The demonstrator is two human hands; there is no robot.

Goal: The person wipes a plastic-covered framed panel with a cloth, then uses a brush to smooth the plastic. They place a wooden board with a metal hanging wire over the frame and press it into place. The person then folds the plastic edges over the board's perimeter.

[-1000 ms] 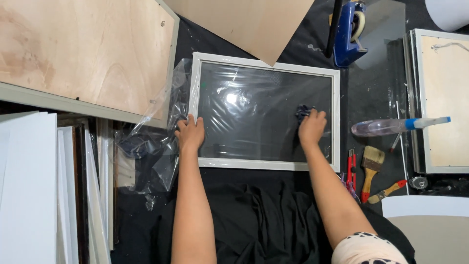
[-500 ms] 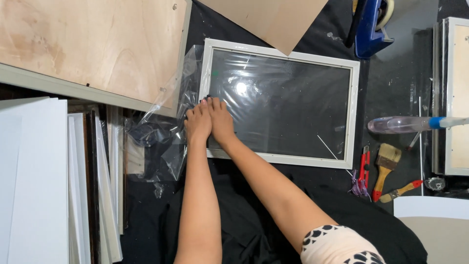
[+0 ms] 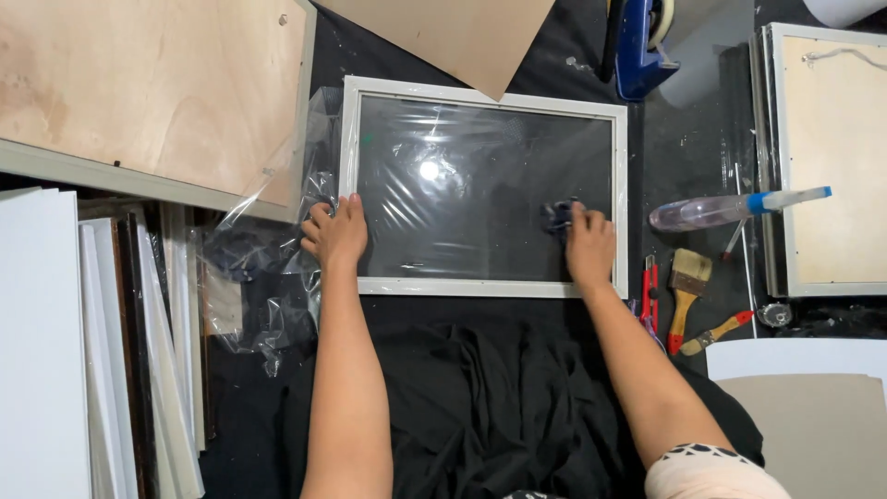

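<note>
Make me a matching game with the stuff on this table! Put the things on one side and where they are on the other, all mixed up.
Things:
1. left hand
2. right hand
3. spray bottle
4. paintbrush

Places:
A. lying right of the frame, blue nozzle pointing right
B. on the frame's left edge
C. pressing a dark cloth on the glass
D. below the bottle, beside red-handled pliers

Pairs: 1-B, 2-C, 3-A, 4-D

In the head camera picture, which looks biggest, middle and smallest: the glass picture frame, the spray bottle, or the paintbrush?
1. Glass picture frame, by far the biggest.
2. Spray bottle, long and thin.
3. Paintbrush, smallest, though not much shorter than the bottle.
</note>
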